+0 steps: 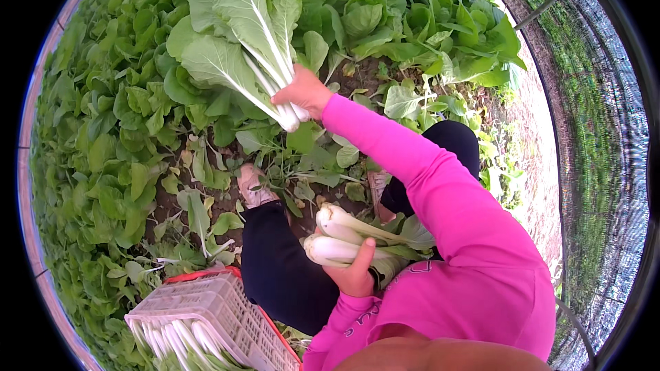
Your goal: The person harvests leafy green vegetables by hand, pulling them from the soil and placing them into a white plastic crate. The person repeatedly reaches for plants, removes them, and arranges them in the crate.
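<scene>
My right hand (302, 94) is closed round the white stalks of a leafy bok choy (258, 34), held out over the bed with its green leaves fanned toward the far left. Close to my body, my left hand (354, 271) grips several more bok choy (337, 233), their pale root ends pointing left and their leaves partly hidden by my sleeve and lap. Both arms are in pink sleeves.
Dense leafy greens (89, 137) fill the left and far side. A pale plastic crate (220, 302) with a red rim stands at lower left, with white-stalked greens (182, 340) in it. Loose leaves lie on the soil around my feet. Mesh netting (598, 165) runs along the right.
</scene>
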A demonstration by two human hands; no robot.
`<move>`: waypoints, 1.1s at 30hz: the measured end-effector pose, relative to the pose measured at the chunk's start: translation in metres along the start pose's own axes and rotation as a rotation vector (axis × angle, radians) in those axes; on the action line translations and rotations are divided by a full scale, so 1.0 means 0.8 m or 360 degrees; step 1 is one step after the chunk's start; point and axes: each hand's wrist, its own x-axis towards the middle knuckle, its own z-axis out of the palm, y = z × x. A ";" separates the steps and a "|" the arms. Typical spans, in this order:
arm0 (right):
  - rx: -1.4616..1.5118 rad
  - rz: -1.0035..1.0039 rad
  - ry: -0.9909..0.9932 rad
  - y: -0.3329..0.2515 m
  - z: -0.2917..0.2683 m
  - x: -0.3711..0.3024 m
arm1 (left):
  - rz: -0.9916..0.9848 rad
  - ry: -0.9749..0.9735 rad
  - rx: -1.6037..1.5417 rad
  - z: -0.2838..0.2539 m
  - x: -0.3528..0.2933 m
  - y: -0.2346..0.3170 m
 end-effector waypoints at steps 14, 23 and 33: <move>-0.0534 -0.0796 0.0154 -0.255 -0.198 0.088 | -0.0056 0.0018 0.0084 0.014 0.019 -0.005; -0.1545 -0.1122 0.0893 -0.166 -0.308 0.217 | -0.0062 0.0109 0.0061 0.026 0.033 -0.004; -0.1484 -0.0735 0.0187 -0.035 -0.230 0.042 | -0.0074 0.0072 -0.0030 0.013 0.029 -0.012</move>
